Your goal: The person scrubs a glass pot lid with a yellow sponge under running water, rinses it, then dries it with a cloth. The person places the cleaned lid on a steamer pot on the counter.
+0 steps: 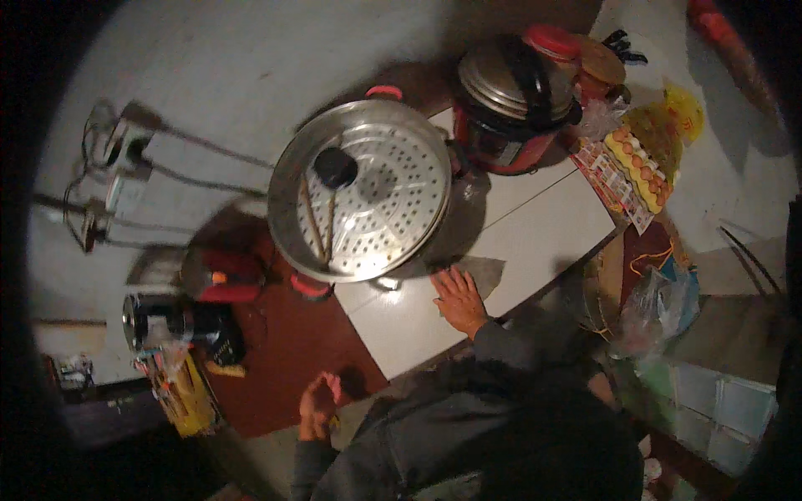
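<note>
My right hand (460,302) lies palm down, fingers spread, over the white tabletop (532,219), just below a large steel steamer pot. Nothing shows in its grasp. The pot (432,232) has red-trimmed handles and a perforated steamer plate (401,188). A dark round knob-like object (336,168) and two thin brown sticks (312,216) appear within its rim. My left hand (319,401) is raised with curled fingers near the edge of the reddish-brown surface (282,369); a pinkish patch shows at its fingertips, and whether it holds anything is unclear.
A red electric cooker (501,147) with a metal lid stands behind the white top. Eggs in a yellow tray (639,169) lie at right, above clear plastic bags (658,307). A dark appliance (182,325) and a yellow container (191,401) are at left; power strips (128,188) are beyond.
</note>
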Action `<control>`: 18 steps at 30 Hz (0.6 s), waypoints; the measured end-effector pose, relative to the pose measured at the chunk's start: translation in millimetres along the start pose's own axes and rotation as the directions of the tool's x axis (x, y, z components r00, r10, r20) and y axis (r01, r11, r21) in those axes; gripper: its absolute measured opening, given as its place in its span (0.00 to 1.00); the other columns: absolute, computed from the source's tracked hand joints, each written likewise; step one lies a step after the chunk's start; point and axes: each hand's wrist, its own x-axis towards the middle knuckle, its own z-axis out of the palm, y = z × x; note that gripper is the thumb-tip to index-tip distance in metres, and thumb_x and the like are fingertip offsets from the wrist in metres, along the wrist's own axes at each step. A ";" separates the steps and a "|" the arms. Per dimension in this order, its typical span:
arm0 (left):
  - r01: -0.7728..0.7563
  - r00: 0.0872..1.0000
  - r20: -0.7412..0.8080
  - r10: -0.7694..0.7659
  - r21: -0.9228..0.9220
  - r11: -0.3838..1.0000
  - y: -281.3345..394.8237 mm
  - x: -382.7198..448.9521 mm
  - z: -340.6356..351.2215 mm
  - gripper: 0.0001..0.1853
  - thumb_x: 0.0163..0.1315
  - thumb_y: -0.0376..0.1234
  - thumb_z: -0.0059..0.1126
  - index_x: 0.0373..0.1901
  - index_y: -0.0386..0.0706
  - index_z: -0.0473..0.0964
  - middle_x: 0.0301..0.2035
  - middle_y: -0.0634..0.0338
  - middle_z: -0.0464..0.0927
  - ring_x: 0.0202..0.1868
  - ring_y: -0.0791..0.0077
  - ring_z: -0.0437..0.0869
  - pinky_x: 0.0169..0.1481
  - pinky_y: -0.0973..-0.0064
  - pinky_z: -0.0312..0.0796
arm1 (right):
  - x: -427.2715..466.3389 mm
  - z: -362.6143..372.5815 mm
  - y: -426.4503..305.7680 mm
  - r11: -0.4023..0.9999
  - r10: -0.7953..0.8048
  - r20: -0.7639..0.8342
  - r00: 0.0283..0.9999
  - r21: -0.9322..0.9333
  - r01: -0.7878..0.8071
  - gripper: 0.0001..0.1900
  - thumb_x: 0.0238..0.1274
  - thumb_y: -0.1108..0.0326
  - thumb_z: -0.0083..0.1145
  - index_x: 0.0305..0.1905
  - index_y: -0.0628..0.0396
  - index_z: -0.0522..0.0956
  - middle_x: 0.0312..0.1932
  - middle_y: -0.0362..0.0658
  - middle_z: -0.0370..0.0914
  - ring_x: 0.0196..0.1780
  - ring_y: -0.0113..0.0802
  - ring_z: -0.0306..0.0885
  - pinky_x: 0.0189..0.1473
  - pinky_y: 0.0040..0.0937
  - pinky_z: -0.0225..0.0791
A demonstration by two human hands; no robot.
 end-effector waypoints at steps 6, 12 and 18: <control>0.167 0.971 0.138 -0.195 0.191 0.967 -17.3 -8.1 32.6 0.11 0.70 0.37 0.53 0.43 0.38 0.76 0.38 0.54 0.78 0.44 0.59 0.81 0.43 0.67 0.74 | 104.9 -0.2 110.1 0.991 0.036 -0.149 0.988 -0.121 -0.055 0.30 0.67 0.58 0.47 0.72 0.54 0.64 0.75 0.48 0.59 0.75 0.50 0.56 0.76 0.54 0.44; 0.172 0.985 -0.052 -0.165 0.237 0.956 -35.7 10.3 59.1 0.12 0.71 0.37 0.52 0.45 0.37 0.76 0.40 0.52 0.79 0.44 0.55 0.81 0.44 0.64 0.74 | 137.6 7.7 181.8 0.889 0.270 -0.237 0.933 0.434 -0.147 0.29 0.64 0.62 0.52 0.70 0.54 0.67 0.72 0.48 0.63 0.75 0.47 0.56 0.75 0.48 0.47; 0.269 0.949 0.119 -0.293 0.184 0.945 -53.4 21.7 9.0 0.16 0.69 0.40 0.56 0.49 0.38 0.76 0.42 0.53 0.79 0.51 0.55 0.80 0.55 0.63 0.73 | 118.7 -26.0 174.6 0.903 0.337 -0.180 0.924 -0.214 -0.372 0.29 0.58 0.66 0.59 0.67 0.55 0.69 0.67 0.48 0.66 0.72 0.47 0.59 0.70 0.45 0.56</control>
